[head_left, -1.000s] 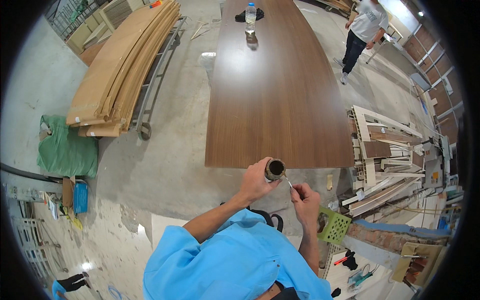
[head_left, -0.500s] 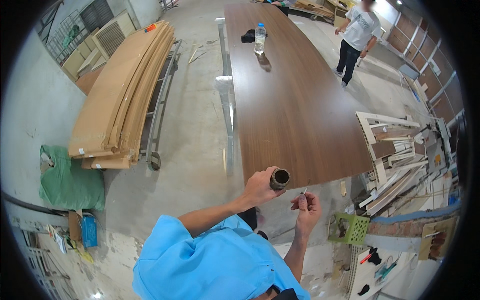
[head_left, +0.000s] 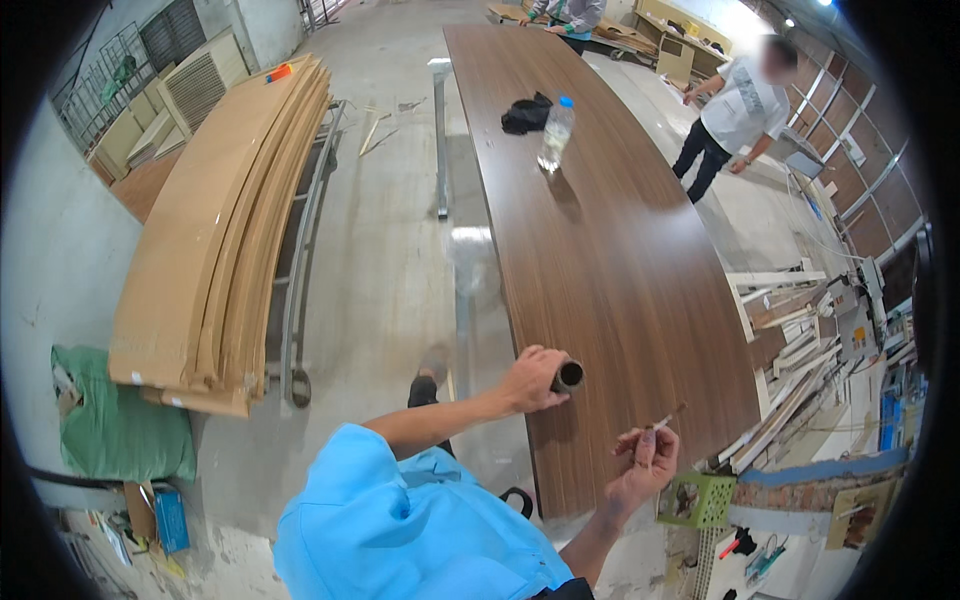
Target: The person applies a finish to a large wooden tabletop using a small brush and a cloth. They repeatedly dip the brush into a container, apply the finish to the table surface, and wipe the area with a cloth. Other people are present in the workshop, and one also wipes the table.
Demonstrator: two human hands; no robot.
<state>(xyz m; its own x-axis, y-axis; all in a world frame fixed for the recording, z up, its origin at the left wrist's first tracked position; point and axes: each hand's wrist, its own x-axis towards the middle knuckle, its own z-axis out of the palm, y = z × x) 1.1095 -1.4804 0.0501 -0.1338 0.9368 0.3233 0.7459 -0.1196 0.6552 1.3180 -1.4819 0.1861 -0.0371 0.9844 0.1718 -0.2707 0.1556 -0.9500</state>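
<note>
My left hand (head_left: 533, 380) is wrapped round a small grimy jar (head_left: 569, 376) with a dark open mouth. The jar is over the left edge of a long brown wood-grain board (head_left: 620, 290); whether it touches the board I cannot tell. Between the thumb and fingers of my right hand (head_left: 646, 462) is a thin, pale-handled brush (head_left: 669, 416), its brownish tip pointing up and to the right, over the near end of the board. Farther along the board stand a clear bottle with a blue cap (head_left: 556, 140) and a crumpled black cloth-like thing (head_left: 526, 114).
Stacked tan panels (head_left: 200, 240) lie on a wheeled rack at left, beyond a green sack (head_left: 120, 420). Scrap strips (head_left: 790, 380) and a green crate (head_left: 705, 500) lie at right. One person (head_left: 740, 105) stands right of the board, another (head_left: 570, 15) at its far end.
I have moved forward along the board's left side, so the bottle appears nearer. My right hand has shifted right, over the board's near end, with the brush now plainly visible. The jar stays in my left hand.
</note>
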